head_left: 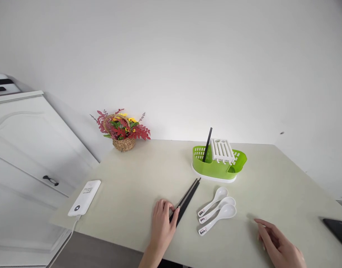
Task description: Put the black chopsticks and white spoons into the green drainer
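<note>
My left hand is closed at the lower end of several black chopsticks, thumb and forefinger pinching there; the chopsticks slant over the table with their tips toward the back. To their right lie three white spoons, side by side with labels on their handles. My right hand hovers or rests at the lower right, fingers loosely curled and apart, with nothing in it. Behind the spoons stands a green utensil basket with a white slotted rack on top. Black chopsticks lean upright in its left compartment.
A wicker basket of red and yellow flowers stands at the back left. On the left edge lies a white power bank with a cable. A black flat object is at the right edge. White cabinets border the left.
</note>
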